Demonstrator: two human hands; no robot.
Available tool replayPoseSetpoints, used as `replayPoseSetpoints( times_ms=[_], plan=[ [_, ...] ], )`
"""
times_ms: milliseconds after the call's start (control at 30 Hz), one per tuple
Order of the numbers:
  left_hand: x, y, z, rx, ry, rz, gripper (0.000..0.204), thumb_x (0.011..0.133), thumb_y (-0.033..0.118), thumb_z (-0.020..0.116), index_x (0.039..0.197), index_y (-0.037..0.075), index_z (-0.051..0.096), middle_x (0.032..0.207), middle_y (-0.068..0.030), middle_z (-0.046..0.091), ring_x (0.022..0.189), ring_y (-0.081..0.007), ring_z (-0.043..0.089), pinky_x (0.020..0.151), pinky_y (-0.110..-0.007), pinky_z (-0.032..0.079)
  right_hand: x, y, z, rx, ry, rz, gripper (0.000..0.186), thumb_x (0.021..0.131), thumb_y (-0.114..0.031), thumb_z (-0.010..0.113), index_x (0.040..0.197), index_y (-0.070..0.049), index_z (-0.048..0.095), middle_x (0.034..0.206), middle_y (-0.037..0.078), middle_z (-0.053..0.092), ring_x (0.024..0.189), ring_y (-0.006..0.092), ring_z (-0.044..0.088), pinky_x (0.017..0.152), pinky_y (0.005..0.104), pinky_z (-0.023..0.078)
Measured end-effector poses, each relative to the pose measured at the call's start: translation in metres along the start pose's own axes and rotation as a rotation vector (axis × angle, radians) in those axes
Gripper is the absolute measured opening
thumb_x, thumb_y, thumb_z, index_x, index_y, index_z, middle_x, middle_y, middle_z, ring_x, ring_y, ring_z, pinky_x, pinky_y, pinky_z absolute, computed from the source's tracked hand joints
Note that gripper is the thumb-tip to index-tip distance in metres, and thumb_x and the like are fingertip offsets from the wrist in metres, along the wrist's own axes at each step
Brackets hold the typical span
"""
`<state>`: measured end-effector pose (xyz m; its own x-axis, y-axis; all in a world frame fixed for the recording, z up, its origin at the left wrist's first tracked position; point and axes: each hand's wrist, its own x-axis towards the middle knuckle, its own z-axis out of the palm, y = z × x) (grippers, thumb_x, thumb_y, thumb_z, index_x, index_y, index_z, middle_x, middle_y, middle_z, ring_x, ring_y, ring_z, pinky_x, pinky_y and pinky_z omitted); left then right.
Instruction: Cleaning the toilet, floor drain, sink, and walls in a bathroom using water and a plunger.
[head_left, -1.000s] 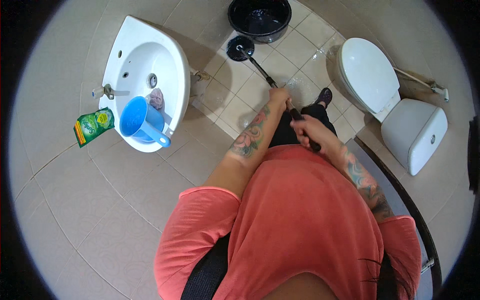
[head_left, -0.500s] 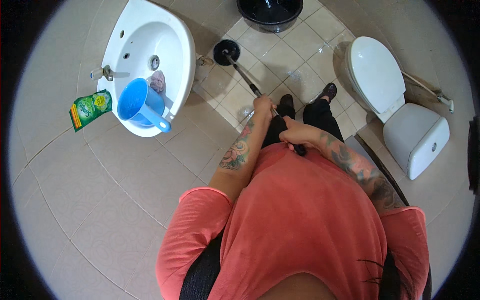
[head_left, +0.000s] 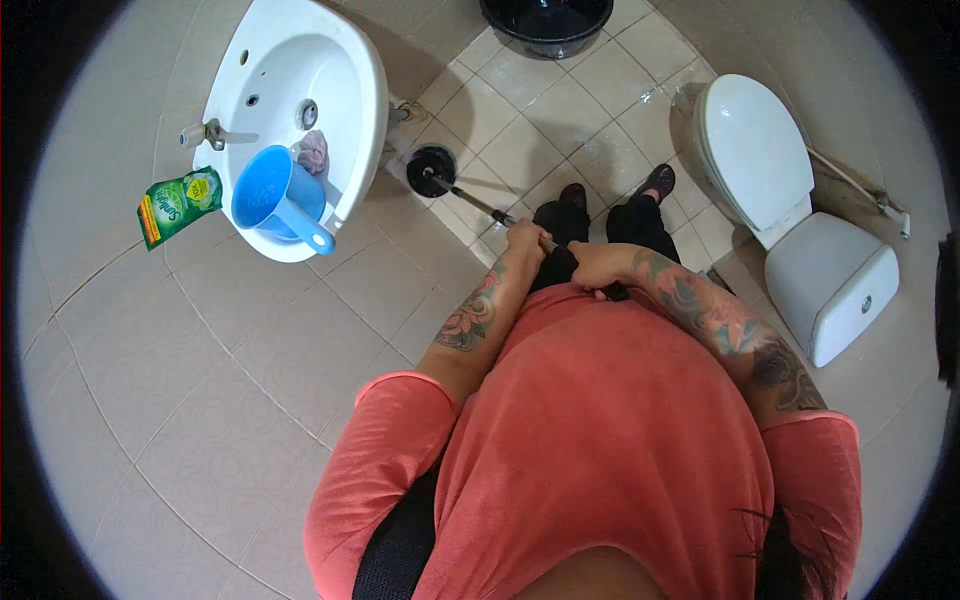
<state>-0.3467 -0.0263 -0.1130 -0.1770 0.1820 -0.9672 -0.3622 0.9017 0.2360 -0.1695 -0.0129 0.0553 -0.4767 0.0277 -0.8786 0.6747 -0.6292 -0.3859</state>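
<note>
My left hand (head_left: 527, 236) is wrapped round the pole of a long-handled mop (head_left: 466, 199). Closer to my body, my right hand (head_left: 600, 266) grips the black upper end of the same handle, partly hiding it. The pole slants away to the left, down to a round black mop head (head_left: 432, 170) with a pale rim. That head rests on the floor tiles (head_left: 520, 160) beside the wall, below the sink's right edge.
A white sink (head_left: 345, 75) at the left holds a blue jug (head_left: 278, 195) and a crumpled purplish cloth (head_left: 313, 152); a green pouch (head_left: 180, 205) lies by its tap. The toilet (head_left: 755, 150) stands at the right. At the far side is a black basin (head_left: 550, 25). My shoes (head_left: 660, 180) stand on wet-looking tiles.
The mop head has moved left and nearer, toward the wall below the sink. Both hands have kept hold of the pole, which now lies at a flatter angle.
</note>
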Motion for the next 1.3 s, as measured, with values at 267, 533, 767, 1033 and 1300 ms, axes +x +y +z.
replayPoseSetpoints(
  times_ms=[267, 533, 767, 1033, 1300],
  plan=[
    [0.149, -0.018, -0.055, 0.474, -0.094, 0.402, 0.017, 0.089, 0.009, 0.038, 0.086, -0.003, 0.050, 0.065, -0.0158, 0.052, 0.045, -0.0266, 0.047, 0.040, -0.042, 0.040, -0.007, -0.013, -0.008, 0.234, 0.055, -0.202, 0.019, 0.086, -0.016, 0.066, 0.093, -0.003, 0.053, 0.065, 0.002, 0.051, 0.043, 0.0106, 0.045, 0.038, 0.0281, 0.037],
    [-0.011, -0.035, 0.119, 0.024, -0.066, -0.009, 0.038, 0.095, 0.026, 0.046, 0.118, -0.005, 0.050, 0.081, -0.0208, 0.064, 0.051, -0.0339, 0.058, 0.046, -0.052, 0.052, -0.089, 0.064, -0.005, 0.691, 0.395, -0.132, 0.042, 0.088, -0.012, 0.064, 0.126, -0.002, 0.049, 0.071, 0.004, 0.054, 0.044, 0.0096, 0.047, 0.040, 0.0254, 0.035],
    [-0.092, -0.049, 0.132, 1.100, -0.085, 0.889, 0.065, 0.094, 0.055, 0.048, 0.132, 0.003, 0.048, 0.140, -0.0249, 0.044, 0.133, -0.0418, 0.036, 0.105, -0.069, 0.026, -0.121, 0.124, 0.040, 0.122, 0.701, -0.395, 0.060, 0.090, -0.012, 0.061, 0.141, -0.001, 0.033, 0.109, 0.017, 0.063, 0.095, 0.0278, 0.065, 0.084, 0.0358, 0.051],
    [-0.106, -0.014, 0.070, 1.552, -0.849, 0.926, 0.083, 0.077, 0.083, 0.045, 0.107, 0.008, 0.065, 0.139, -0.0182, 0.044, 0.144, -0.0382, 0.017, 0.107, -0.073, 0.007, -0.156, 0.083, 0.044, -0.199, 0.413, -0.059, 0.068, 0.089, -0.008, 0.057, 0.146, -0.005, 0.020, 0.116, 0.036, 0.058, 0.109, 0.0476, 0.058, 0.093, 0.0457, 0.045],
    [-0.076, -0.052, 0.021, 1.470, -0.659, 0.925, 0.049, 0.072, 0.049, 0.078, 0.098, 0.011, 0.060, 0.112, -0.0148, 0.056, 0.116, -0.0369, 0.043, 0.093, -0.057, 0.035, -0.154, 0.056, 0.006, -0.503, 0.201, 0.028, 0.052, 0.094, -0.010, 0.042, 0.145, -0.009, 0.030, 0.109, 0.031, 0.062, 0.103, 0.0436, 0.062, 0.088, 0.0462, 0.047]
  ],
)
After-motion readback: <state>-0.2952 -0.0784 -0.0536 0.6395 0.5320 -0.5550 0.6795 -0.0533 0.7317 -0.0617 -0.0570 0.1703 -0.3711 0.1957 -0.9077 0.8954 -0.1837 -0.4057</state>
